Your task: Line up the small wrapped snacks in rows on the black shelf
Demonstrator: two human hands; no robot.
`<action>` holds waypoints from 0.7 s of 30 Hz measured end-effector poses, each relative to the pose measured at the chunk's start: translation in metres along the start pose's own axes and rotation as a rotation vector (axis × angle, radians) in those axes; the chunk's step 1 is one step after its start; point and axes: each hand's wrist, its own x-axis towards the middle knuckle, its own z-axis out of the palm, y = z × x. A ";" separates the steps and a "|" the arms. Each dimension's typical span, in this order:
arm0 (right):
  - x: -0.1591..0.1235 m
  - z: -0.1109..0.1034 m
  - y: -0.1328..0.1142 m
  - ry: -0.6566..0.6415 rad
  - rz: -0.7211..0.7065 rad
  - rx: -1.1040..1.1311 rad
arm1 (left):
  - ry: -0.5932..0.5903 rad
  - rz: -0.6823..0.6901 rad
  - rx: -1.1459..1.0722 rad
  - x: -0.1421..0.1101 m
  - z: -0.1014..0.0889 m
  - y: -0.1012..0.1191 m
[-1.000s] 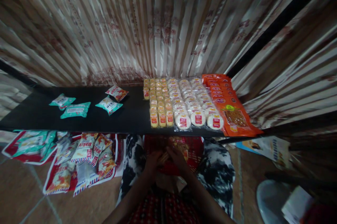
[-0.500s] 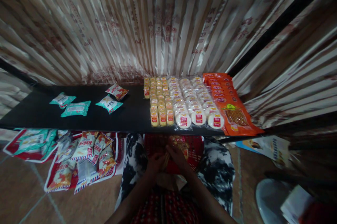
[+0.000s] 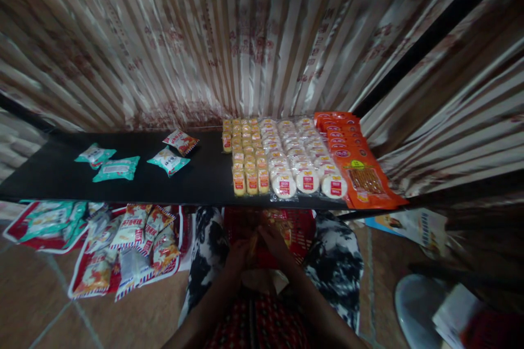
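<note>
Over my lap, both hands are at the red basket [image 3: 302,253] in dim light. A small yellowish snack packet [image 3: 252,243] is between them. My left hand [image 3: 238,255] closes on its left side, and my right hand [image 3: 271,242] grips it from the right. Shadow hides the exact finger positions. More yellowish packets [image 3: 285,229] lie inside the basket. Similar small yellow-wrapped cakes [image 3: 251,181] stand in rows on the black shelf [image 3: 200,185] above my knees.
Beside the cakes are rows of round white crackers [image 3: 308,182] and overlapping orange snack bags [image 3: 362,179]. Several loose packets [image 3: 118,169] lie on the shelf's left. Red-lined trays of snack bags [image 3: 133,229] sit on the floor at left; a stool [image 3: 415,305] stands at right.
The packet between my hands has turned slightly, and my fingers have shifted a little around it. The view has moved slightly; the shelf goods look unchanged.
</note>
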 end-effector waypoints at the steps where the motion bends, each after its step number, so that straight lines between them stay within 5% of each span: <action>1: -0.001 0.000 -0.001 -0.003 -0.006 -0.008 | 0.006 -0.013 -0.016 0.000 0.000 0.000; 9: -0.001 -0.002 -0.005 -0.038 -0.014 -0.084 | 0.079 0.074 -0.013 -0.010 0.000 0.011; 21: 0.002 -0.001 0.004 -0.064 -0.009 -0.077 | 0.020 -0.059 -0.243 -0.022 0.004 0.013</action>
